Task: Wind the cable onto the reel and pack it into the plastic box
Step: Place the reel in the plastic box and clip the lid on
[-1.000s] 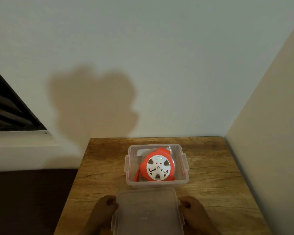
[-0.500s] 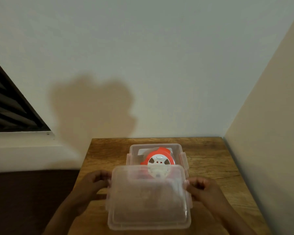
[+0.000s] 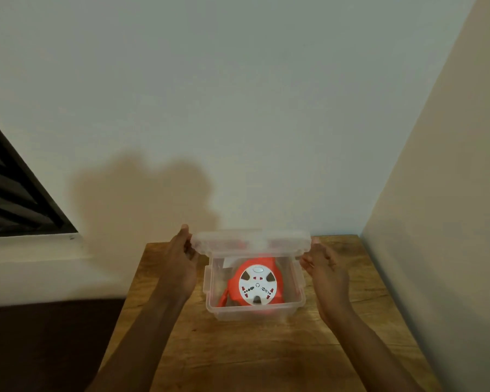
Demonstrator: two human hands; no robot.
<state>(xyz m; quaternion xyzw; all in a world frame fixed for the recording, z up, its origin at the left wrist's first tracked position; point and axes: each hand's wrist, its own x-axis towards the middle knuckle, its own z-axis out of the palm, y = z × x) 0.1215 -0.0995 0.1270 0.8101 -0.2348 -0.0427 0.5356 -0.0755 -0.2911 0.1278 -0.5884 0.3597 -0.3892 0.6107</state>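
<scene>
An orange cable reel (image 3: pixel 255 284) with a white socket face lies inside the clear plastic box (image 3: pixel 297 299) on the wooden table (image 3: pixel 238 357). The clear lid (image 3: pixel 251 240) hangs tilted over the box's far edge, its near side raised. My left hand (image 3: pixel 181 260) grips the lid's left end. My right hand (image 3: pixel 321 265) grips its right end. An orange strap of the reel shows at the box's lower left.
The table stands in a corner, with a white wall (image 3: pixel 238 108) behind and a beige wall (image 3: pixel 441 222) close on the right. A dark slatted vent (image 3: pixel 12 193) is at the left. Dark floor lies left of the table.
Both hands have carried the lid from the table's near edge up and away, over the box to its far side. The box and the reel have stayed put.
</scene>
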